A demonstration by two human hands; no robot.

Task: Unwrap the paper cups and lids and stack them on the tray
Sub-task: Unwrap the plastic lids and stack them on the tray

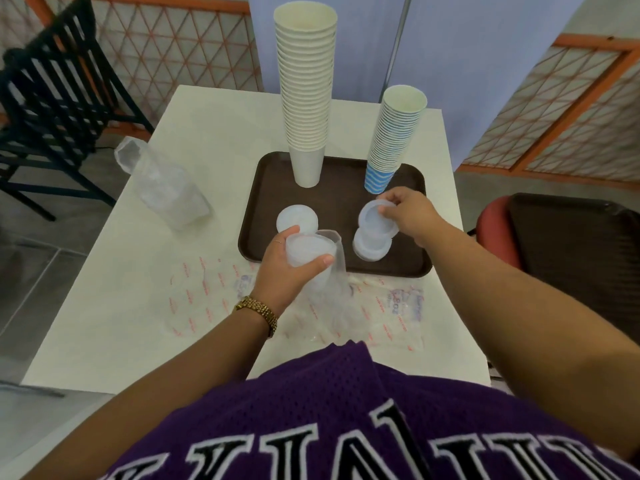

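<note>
A dark brown tray (339, 206) lies on the white table. On it stand a tall stack of white paper cups (306, 91) and a shorter stack of blue-striped cups (393, 136). My left hand (287, 268) grips a plastic sleeve of translucent lids (311, 252) over the tray's near edge. My right hand (407, 211) pinches a few lids (375, 220) just above a small pile of lids (370, 245) on the tray. A single white lid (296, 218) lies on the tray to the left.
Another wrapped sleeve of lids (162, 187) lies at the table's left side. Empty printed plastic wrappers (391, 313) lie flat on the table near me. A black chair (59, 98) stands at far left, and a second dark tray on a red seat (568, 244) at right.
</note>
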